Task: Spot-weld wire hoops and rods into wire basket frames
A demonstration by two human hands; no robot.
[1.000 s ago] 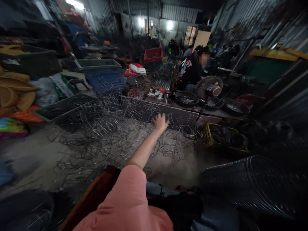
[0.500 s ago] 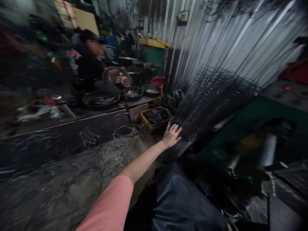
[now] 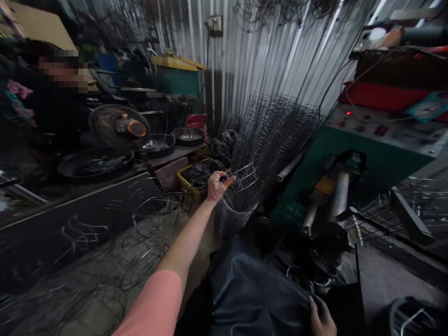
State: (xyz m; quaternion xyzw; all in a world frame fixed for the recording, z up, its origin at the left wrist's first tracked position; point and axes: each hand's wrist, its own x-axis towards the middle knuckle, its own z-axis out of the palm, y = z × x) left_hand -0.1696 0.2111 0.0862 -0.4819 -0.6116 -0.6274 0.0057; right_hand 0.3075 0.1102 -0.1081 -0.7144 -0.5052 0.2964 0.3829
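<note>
My left hand (image 3: 217, 186), on the outstretched arm, is closed on a wire frame (image 3: 245, 178) of thin curved metal rods. Tape shows orange on a fingertip. Just below the frame is the open end of a stack of wire rings (image 3: 238, 212), which leans back toward the wall as a tall bundle of wire frames (image 3: 276, 130). My right hand (image 3: 322, 317) shows only in part at the bottom edge, its fingers extended against the side of the dark apron (image 3: 255, 294) over my lap. Nothing is visible in it.
A green machine (image 3: 308, 186) with a red light stands on the right. To the left are a fan (image 3: 121, 126), black pans (image 3: 96, 163), a yellow crate (image 3: 189, 182) of wire coils and a seated co-worker (image 3: 45, 107). Loose wire frames (image 3: 140, 252) cover the floor.
My left hand has closed and lifted a wire frame from the stack's open end, where it was spread before. The view has turned right, and my right hand has come into sight.
</note>
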